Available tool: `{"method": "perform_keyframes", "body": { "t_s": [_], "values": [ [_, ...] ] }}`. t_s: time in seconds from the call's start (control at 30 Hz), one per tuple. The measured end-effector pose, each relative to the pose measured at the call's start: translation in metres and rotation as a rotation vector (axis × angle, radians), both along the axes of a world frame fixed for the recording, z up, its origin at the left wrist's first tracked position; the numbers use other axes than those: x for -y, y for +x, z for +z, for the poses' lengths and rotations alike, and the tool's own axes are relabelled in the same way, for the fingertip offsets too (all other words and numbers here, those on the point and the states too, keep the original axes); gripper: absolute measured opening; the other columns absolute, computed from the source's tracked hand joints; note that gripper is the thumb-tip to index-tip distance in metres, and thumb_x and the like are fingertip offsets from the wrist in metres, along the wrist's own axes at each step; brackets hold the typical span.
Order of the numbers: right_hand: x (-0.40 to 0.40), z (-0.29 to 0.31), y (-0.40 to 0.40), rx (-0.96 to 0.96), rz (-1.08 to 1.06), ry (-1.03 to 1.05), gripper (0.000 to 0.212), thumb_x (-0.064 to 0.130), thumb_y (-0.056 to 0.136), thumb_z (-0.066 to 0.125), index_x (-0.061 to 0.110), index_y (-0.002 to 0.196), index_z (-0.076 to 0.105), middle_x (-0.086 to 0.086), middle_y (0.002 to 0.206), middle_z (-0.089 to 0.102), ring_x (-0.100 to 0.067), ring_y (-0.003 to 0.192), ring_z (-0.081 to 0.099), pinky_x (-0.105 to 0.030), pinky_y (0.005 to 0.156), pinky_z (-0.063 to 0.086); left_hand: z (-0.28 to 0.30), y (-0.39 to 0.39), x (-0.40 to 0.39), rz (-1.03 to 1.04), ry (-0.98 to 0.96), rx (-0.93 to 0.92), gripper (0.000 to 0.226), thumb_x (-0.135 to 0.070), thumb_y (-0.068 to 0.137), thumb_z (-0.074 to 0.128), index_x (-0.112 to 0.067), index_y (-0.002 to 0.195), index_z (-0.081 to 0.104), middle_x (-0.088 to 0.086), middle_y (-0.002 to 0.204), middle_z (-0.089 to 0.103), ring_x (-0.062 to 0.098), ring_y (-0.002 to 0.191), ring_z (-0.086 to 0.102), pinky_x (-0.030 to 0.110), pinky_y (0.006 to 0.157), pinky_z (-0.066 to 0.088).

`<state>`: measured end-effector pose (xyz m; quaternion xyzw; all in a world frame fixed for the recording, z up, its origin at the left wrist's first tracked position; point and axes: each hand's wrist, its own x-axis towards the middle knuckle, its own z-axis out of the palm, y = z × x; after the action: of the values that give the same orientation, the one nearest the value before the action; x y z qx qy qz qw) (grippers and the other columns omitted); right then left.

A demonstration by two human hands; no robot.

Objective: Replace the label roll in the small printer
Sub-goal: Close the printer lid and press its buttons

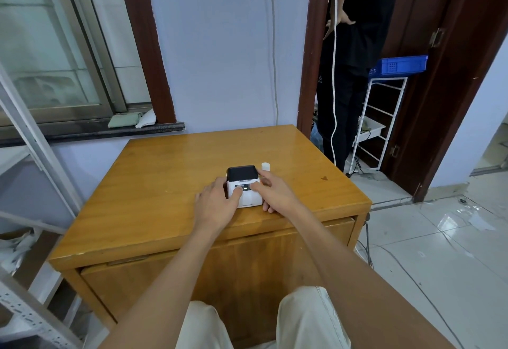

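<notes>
A small white printer (245,197) with a black lid sits near the front of the wooden cabinet top (170,173). Its lid is down. My left hand (217,203) cups the printer's left side, thumb on its front panel. My right hand (270,192) holds the right side, thumb also on the front panel, fingers wrapped round the far edge. A small white label roll (265,166) stands upright on the wood just behind and to the right of the printer, apart from both hands.
A person in black (349,74) stands in the doorway at the back right, beside a white wire rack (379,123) bearing a blue crate (398,65). A metal shelf frame (30,140) is on the left. Cables lie on the tiled floor at right.
</notes>
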<state>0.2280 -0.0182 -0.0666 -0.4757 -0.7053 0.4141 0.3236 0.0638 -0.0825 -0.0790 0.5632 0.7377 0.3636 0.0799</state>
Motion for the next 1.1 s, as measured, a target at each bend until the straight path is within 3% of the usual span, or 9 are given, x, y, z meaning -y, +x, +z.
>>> {"method": "perform_keyframes", "body": {
  "t_s": [1.1],
  "values": [
    [0.0040,0.0013,-0.0001,0.005,-0.010,0.018,0.062,0.036,0.098,0.056,0.036,0.158,0.042,0.005,0.155,0.056,-0.015,0.055,0.063,-0.030,0.058,0.054,-0.0051,-0.0028,-0.0048,0.004,-0.015,-0.013,0.049,-0.051,0.099,0.049,-0.021,0.136,0.059,0.002,0.123,0.072,0.027,0.117,0.061,0.042,0.108,0.041]
  ]
}}
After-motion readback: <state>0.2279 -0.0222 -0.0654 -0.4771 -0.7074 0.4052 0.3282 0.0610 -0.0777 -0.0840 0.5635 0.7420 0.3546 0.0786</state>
